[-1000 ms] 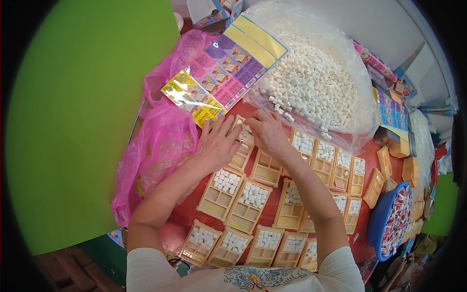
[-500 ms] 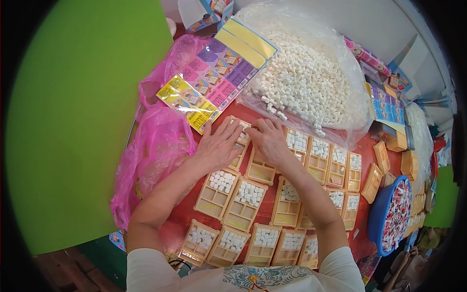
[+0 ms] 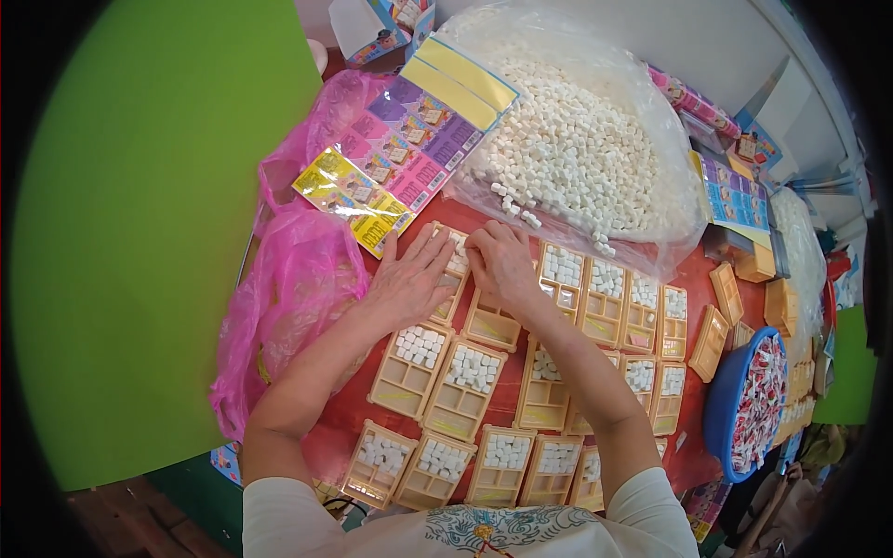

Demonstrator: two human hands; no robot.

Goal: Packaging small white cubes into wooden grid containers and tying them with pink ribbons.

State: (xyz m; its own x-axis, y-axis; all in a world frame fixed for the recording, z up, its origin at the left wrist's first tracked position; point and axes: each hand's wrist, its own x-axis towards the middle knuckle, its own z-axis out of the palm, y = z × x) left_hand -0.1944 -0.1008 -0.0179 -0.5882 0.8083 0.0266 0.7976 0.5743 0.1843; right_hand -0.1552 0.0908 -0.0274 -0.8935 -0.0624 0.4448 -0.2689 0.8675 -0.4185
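Observation:
In the back row, my left hand rests over a tan compartment tray, its fingers stretched out and partly covering small white blocks in the tray's upper section. My right hand is curled down beside it, thumb and fingertips together near the same blocks; what they hold, if anything, is hidden. Under my right wrist lies a second tan tray, whose upper part the hand covers. More trays, such as the one with white blocks nearer me, stand in rows on the red table.
Behind the trays spreads a clear plastic bag heaped with white blocks. Printed card sheets and a pink plastic bag lie at the left. At the right are a blue basin of small red-and-white pieces and tilted trays.
The view has shifted slightly. My left hand stays spread over the tray. My right hand remains beside it, its fingers still bent, with little movement.

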